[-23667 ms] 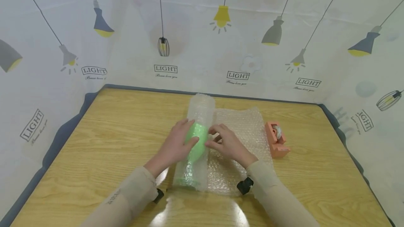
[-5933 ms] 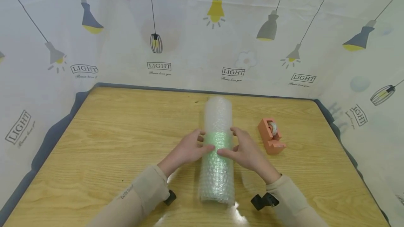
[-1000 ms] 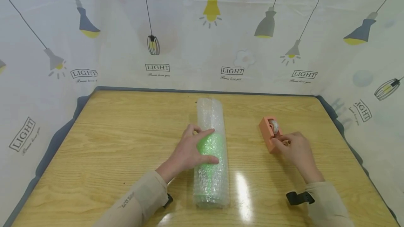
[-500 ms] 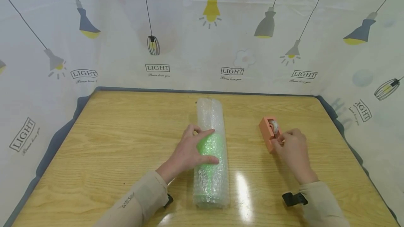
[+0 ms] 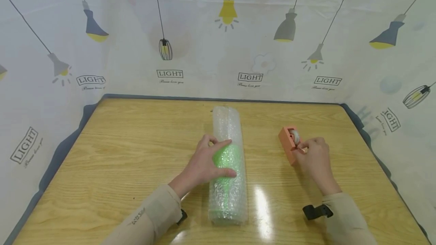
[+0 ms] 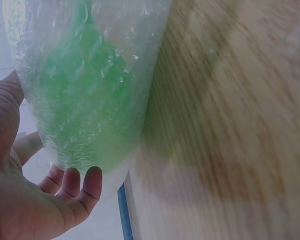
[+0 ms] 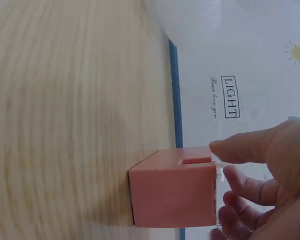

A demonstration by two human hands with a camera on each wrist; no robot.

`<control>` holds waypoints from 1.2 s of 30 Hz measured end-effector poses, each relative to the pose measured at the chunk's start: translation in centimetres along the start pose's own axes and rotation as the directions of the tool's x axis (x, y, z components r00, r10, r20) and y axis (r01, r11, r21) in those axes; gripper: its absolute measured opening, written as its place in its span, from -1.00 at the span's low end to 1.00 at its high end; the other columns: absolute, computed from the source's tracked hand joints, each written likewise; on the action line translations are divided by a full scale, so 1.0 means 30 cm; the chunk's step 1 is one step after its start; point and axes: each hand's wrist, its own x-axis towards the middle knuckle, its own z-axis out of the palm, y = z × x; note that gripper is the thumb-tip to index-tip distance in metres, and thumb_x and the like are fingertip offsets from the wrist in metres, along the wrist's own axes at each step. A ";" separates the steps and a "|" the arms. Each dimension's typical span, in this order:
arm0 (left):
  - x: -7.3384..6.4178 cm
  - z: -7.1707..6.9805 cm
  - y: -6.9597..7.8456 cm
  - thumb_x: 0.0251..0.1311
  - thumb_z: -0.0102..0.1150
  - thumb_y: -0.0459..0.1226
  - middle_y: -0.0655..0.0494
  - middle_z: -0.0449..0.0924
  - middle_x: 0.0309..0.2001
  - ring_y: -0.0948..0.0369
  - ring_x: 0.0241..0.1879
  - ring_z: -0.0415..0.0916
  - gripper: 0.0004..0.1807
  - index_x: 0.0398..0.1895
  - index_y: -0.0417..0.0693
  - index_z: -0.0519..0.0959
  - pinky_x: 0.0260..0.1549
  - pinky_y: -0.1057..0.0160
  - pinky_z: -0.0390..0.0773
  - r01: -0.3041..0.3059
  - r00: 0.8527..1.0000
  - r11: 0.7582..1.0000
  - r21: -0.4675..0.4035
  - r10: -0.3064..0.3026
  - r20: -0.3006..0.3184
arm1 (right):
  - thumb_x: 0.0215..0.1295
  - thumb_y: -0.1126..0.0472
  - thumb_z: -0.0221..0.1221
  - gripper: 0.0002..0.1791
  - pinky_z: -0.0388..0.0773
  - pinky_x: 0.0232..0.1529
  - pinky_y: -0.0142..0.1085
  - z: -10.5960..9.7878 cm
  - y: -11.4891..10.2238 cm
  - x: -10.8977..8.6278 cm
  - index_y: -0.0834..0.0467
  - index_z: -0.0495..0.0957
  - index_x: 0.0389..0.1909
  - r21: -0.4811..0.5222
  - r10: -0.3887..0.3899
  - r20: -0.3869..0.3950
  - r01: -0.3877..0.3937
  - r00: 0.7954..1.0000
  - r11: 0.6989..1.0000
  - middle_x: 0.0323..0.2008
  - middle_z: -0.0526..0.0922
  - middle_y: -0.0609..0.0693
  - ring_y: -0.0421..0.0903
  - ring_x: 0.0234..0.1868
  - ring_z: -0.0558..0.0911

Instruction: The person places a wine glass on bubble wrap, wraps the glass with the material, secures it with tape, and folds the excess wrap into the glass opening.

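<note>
A roll of clear bubble wrap (image 5: 227,124) lies lengthwise on the table, around a green stemmed glass (image 5: 227,158) that shows through it. My left hand (image 5: 199,163) rests on the wrap from the left, thumb and index finger stretched over its top. In the left wrist view, the other fingers (image 6: 92,187) sit loosely by the roll's side. On the right stands a salmon-coloured tape dispenser (image 5: 287,144) with a roll of tape (image 5: 295,137) in it. Thumb and index finger of my right hand (image 5: 316,162) pinch the tape's end at the dispenser's front.
The wooden table (image 5: 136,135) has a dark blue edging along its back and sides. Behind it hangs a pale cloth (image 5: 204,48) printed with lamps and the word LIGHT. Black camera straps (image 5: 317,212) are on both wrists.
Earlier, both hands rolled the glass up in the spread bubble wrap. The right hand then went to the dispenser. In the last second it shifts slightly left; the left hand stays put.
</note>
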 end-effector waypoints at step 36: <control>0.004 0.005 0.011 -0.16 0.65 0.15 0.04 0.24 0.24 0.04 0.21 0.25 0.06 0.52 0.32 0.38 0.00 0.07 0.59 0.010 1.000 1.000 0.005 -0.010 0.007 | 0.50 0.38 -0.06 -0.71 0.76 -0.07 -0.24 -0.055 0.065 -0.023 0.40 0.44 0.13 0.790 0.318 0.398 -0.498 0.861 0.359 0.05 0.58 0.00 -0.13 -0.28 0.76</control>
